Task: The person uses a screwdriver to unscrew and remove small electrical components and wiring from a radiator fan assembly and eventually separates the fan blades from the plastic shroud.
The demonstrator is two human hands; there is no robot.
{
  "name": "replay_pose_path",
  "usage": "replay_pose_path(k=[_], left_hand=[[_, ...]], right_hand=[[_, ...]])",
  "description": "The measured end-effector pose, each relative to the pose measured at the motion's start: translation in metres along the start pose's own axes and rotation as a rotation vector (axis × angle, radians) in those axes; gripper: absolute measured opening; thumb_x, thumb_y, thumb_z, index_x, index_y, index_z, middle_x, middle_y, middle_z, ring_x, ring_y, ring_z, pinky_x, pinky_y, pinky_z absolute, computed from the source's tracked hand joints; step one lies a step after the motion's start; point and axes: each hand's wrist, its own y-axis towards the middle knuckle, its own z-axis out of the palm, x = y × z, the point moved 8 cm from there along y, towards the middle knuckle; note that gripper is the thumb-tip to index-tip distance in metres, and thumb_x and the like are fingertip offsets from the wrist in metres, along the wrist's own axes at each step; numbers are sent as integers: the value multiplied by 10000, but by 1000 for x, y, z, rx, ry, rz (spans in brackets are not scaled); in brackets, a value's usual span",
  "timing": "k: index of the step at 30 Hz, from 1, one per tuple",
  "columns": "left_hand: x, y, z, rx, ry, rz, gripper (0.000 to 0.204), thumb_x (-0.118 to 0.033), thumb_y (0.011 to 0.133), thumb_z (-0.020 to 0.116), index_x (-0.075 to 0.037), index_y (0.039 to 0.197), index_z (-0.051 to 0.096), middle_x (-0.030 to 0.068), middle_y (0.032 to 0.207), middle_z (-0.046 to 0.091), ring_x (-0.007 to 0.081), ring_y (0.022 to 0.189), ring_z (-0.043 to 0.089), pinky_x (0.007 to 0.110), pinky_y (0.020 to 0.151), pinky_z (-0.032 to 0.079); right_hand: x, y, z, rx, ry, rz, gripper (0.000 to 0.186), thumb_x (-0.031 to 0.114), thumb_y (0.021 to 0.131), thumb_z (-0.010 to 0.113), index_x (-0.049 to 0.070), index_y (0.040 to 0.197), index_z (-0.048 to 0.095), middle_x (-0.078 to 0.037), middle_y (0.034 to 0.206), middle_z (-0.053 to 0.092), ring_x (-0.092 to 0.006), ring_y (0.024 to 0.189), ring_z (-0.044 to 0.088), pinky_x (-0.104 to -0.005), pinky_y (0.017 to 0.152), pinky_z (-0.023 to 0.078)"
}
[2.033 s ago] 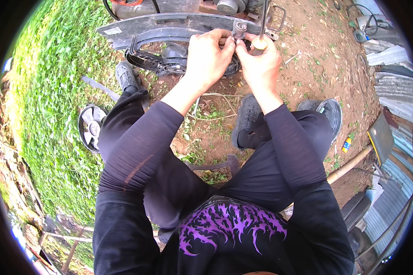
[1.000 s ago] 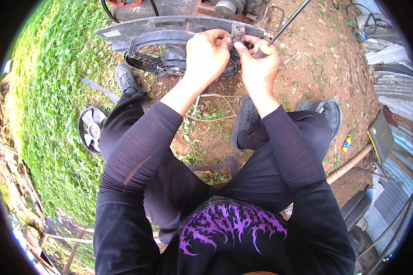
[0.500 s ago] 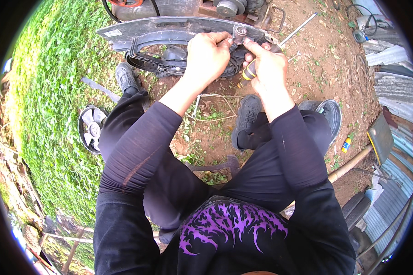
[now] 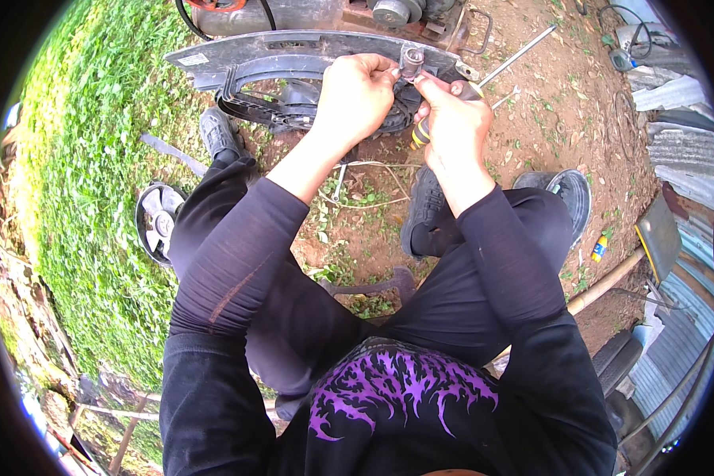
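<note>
A black plastic radiator fan shroud (image 4: 254, 65) stands before me at the top of the head view, its round frame toward me. Near its right end is a small round neck-like fitting (image 4: 412, 60). My left hand (image 4: 354, 97) is closed beside that fitting, thumb and finger pinched; what they pinch is hidden. Against the fitting's lower right, the thumb and fingertip of my right hand (image 4: 457, 127) meet. A screwdriver (image 4: 519, 55) lies across the right palm, its yellow-and-black handle poking out below and the long shaft slanting up right. Beside it shows a thin wrench end (image 4: 506, 97).
Between my feet a wrench (image 4: 340, 182) lies on the dirt. A white-bladed fan (image 4: 160, 222) sits by my left leg, a dark bucket (image 4: 573, 208) by my right. An engine (image 4: 397, 12) stands behind the shroud; corrugated sheets (image 4: 686, 159) line the right.
Both hands have shifted slightly, the right one a little left and down. The screwdriver has swung a bit with it. The shroud has barely moved.
</note>
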Motion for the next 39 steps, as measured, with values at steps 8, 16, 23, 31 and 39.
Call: replay_pose_path(k=[8, 16, 23, 31, 39], left_hand=[[4, 3, -1, 33, -60, 11, 196, -131, 920, 697, 29, 1005, 773, 236, 865, 743, 302, 794, 757, 376, 754, 570], [1, 2, -1, 71, -94, -125, 238, -154, 934, 692, 41, 1058, 745, 175, 855, 771, 194, 777, 742, 328, 739, 565], [0, -6, -1, -42, -223, -44, 258, -113, 906, 724, 61, 1095, 751, 134, 886, 784, 109, 770, 702, 269, 739, 568], [3, -9, 0, -11, -246, -40, 236, -72, 908, 765, 60, 1103, 757, 81, 938, 775, 85, 849, 697, 228, 782, 558], [3, -17, -1, 44, -178, -20, 216, -32, 888, 719, -7, 1090, 789, 77, 952, 778, 98, 843, 690, 251, 796, 550]], right_hand=[[-8, -7, 1, -20, 19, 62, 364, -41, 837, 787, 116, 846, 458, -154, 898, 741, -133, 524, 584, -276, 431, 446], [-29, -8, -3, -56, 24, 243, 321, -58, 868, 731, 116, 917, 466, -115, 890, 715, -157, 618, 615, -326, 530, 507], [-12, -7, -3, -43, 62, 2, 292, -106, 881, 667, 62, 922, 432, -211, 1159, 699, -159, 612, 636, -293, 504, 515], [2, 4, 4, 104, -46, -134, 303, -94, 885, 716, 46, 932, 451, -257, 1273, 675, -149, 752, 707, -243, 542, 527], [-4, 7, 11, 200, -222, -192, 324, -41, 852, 801, -5, 1001, 516, -196, 1104, 719, -110, 736, 682, -241, 593, 547]])
